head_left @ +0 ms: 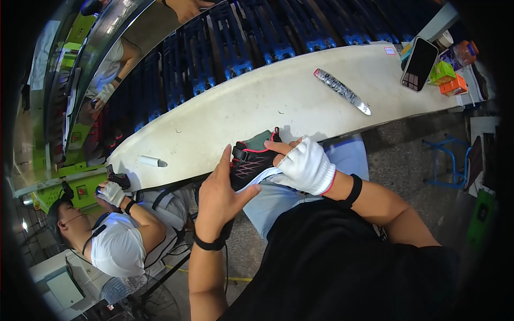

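Note:
A black shoe (pixel 251 167) with pink-red trim and crossing pink lines lies at the near edge of the white worktop, above my lap. Grey-green material (pixel 257 140) shows in its opening. My left hand (pixel 220 190) is bare and open beside the shoe's left side, fingers stretched away from me and thumb spread; whether it touches the shoe I cannot tell. My right hand (pixel 304 165), in a white fingerless glove, is closed at the shoe's right side. Its index finger reaches onto the grey-green material; the shoe partly hides the other fingertips.
On the white worktop (pixel 214 117) lie a wrapped tool with a metal blade (pixel 342 91) and a white tube-like piece (pixel 152 161). A phone (pixel 420 64), small boxes (pixel 441 73) and a bottle stand at right. Blue racks (pixel 235 48) run behind. A co-worker (pixel 118 241) works at left.

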Available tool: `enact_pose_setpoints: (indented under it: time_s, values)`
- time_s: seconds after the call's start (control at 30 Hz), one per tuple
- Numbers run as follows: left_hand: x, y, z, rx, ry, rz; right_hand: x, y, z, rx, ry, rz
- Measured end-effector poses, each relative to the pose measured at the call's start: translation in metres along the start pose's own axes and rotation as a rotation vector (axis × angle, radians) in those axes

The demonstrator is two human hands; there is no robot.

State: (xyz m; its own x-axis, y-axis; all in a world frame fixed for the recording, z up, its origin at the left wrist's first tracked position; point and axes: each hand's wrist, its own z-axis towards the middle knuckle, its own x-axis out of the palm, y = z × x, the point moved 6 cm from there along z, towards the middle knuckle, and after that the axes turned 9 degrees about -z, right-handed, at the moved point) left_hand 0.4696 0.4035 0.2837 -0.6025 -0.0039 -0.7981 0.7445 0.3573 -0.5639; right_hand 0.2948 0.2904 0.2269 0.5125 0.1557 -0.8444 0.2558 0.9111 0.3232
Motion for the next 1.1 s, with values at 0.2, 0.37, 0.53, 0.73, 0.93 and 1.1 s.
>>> enact_pose_setpoints:
  time_s: [0.2, 0.37, 0.53, 0.73, 0.93, 1.1]
  values:
    - [0.021, 0.006, 0.012, -0.056, -0.072, 0.087, 0.006, 0.010, -0.003, -0.103, -0.145, -0.108]
    - [0.023, 0.013, 0.013, -0.107, -0.060, 0.087, -0.001, 0.010, 0.006, -0.175, -0.192, -0.162]
    - [-0.018, -0.038, -0.005, 0.044, 0.073, -0.008, -0.017, -0.015, 0.008, 0.050, 0.152, -0.085]
    - [-0.005, -0.076, -0.001, 0.530, -0.285, -0.376, -0.093, -0.011, 0.006, 0.086, -0.044, 0.210]
    - [0.052, -0.069, 0.008, 0.766, -0.543, -0.550, -0.111, -0.007, 0.010, 0.002, -0.145, 0.345]
    - [0.057, -0.063, 0.006, 0.675, -0.631, -0.635, -0.107, -0.009, 0.011, 0.107, -0.054, 0.331]
